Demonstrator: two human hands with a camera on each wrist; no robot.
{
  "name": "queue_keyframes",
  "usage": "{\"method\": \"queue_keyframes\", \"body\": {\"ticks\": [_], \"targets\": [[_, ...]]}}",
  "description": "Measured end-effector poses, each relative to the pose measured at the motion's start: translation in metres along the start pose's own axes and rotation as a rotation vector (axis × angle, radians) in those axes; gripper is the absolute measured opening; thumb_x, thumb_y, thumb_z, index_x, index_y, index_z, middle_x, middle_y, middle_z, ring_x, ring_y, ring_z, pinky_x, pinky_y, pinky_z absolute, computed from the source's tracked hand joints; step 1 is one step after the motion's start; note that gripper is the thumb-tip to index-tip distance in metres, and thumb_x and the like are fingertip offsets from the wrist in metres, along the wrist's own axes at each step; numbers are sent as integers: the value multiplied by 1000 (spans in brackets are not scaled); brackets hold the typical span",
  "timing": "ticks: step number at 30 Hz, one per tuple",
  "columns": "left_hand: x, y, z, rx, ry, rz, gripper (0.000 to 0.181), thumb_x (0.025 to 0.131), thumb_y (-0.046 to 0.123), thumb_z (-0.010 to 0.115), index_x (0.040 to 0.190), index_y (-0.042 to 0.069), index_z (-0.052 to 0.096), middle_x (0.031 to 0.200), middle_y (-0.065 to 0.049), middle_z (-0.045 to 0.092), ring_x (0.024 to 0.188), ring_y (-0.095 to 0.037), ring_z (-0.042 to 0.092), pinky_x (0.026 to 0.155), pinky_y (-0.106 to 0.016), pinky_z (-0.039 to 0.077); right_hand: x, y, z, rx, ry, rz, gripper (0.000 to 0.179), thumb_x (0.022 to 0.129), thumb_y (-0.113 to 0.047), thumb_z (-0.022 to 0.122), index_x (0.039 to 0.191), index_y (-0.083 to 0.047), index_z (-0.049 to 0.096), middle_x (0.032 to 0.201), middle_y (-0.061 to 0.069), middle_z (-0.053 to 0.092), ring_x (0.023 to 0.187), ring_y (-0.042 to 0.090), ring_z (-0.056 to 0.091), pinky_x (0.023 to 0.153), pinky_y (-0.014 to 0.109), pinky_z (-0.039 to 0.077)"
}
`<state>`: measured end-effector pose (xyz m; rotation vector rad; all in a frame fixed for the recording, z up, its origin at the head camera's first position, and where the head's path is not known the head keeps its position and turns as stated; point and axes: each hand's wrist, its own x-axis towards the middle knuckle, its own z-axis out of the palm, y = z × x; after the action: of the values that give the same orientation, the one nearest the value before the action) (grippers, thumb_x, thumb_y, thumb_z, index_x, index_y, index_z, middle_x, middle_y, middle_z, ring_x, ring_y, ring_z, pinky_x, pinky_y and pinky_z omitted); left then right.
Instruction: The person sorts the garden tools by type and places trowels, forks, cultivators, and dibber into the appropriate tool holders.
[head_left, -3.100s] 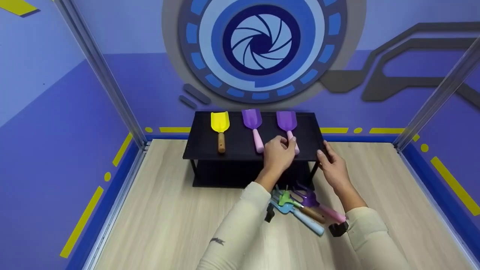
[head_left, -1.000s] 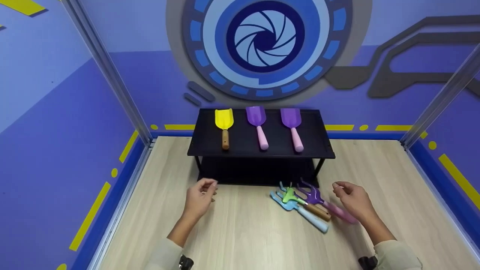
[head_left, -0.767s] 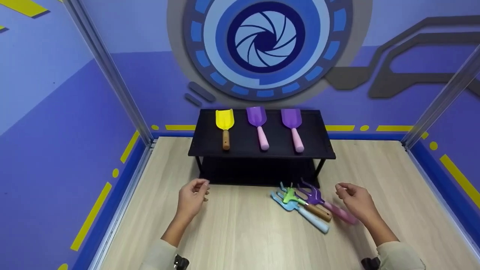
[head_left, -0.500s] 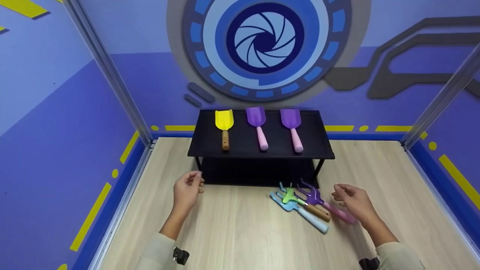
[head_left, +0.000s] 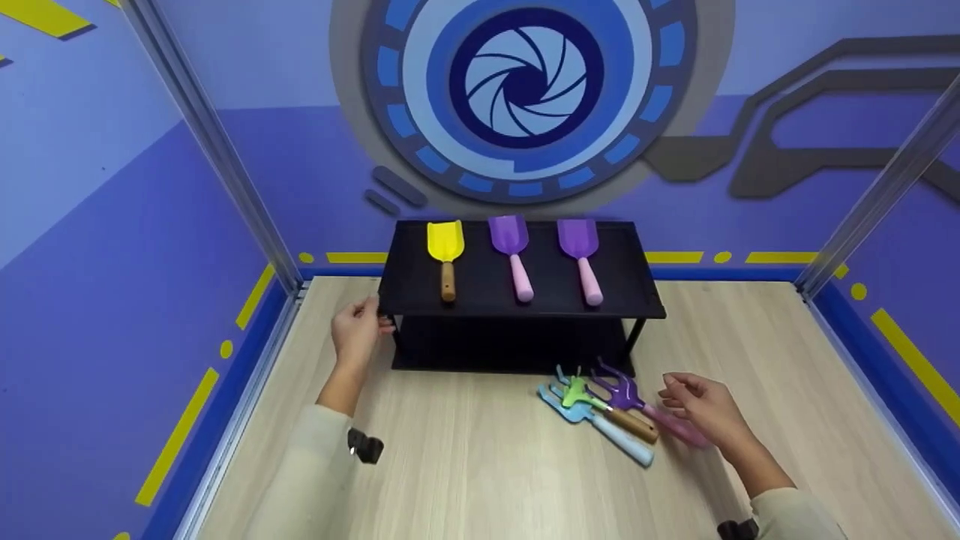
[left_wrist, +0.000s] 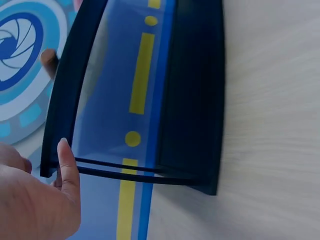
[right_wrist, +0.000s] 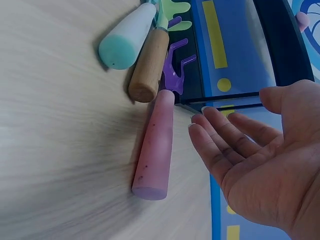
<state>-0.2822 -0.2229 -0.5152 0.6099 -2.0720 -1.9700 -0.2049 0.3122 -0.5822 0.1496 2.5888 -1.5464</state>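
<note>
My left hand (head_left: 355,330) is at the front left corner of a black two-tier shelf (head_left: 480,289). Its thumb lies at the top board's edge and its fingers are underneath, gripping the corner; the left wrist view shows one finger (left_wrist: 68,172) along the underside. Relaxed and holding nothing, my right hand (head_left: 705,409) hovers beside the pink handle (right_wrist: 155,150) of a purple hand rake (head_left: 622,390). On the top board lie a yellow toy shovel (head_left: 445,241) with a brown handle and two purple shovels (head_left: 510,236) with pink handles, side by side, blades toward the wall.
A green hand rake (head_left: 576,394) with a brown handle overlaps a light blue hand rake (head_left: 622,441) on the wooden tabletop (head_left: 465,457), in front of the shelf's right end. Blue printed panels (head_left: 270,165) and metal posts (head_left: 225,157) enclose the table.
Earlier, my left hand was at the right shovel's handle while the right held the shelf's right corner. Both withdrew; the left then moved forward to the shelf's left corner. The right stayed beside the rakes.
</note>
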Motion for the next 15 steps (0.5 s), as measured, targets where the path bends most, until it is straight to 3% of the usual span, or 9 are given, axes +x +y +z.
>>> {"method": "queue_keyframes", "body": {"ticks": [5, 9, 15], "targets": [[13, 9, -3, 9, -17, -32, 40, 108, 31, 64, 130, -2, 66, 113, -12, 65, 70, -7, 70, 75, -23, 63, 1, 2, 2, 3, -18, -1, 57, 113, -35, 54, 147, 12, 53, 130, 30, 73, 114, 34, 77, 91, 34, 65], [19, 10, -3, 37, -13, -9, 36, 105, 30, 69, 124, -1, 70, 110, -10, 68, 76, -9, 70, 72, -20, 62, 3, 5, 3, -2, -42, -2, 60, 113, -36, 54, 149, 13, 50, 130, 30, 72, 115, 35, 77, 91, 34, 65], [20, 8, 0, 78, -47, 37, 36, 106, 27, 68, 126, -2, 71, 114, -14, 70, 88, -25, 74, 74, -24, 63, 4, 9, 5, -35, -58, 23, 61, 113, -37, 54, 150, 11, 50, 132, 30, 72, 116, 34, 76, 87, 31, 65]]}}
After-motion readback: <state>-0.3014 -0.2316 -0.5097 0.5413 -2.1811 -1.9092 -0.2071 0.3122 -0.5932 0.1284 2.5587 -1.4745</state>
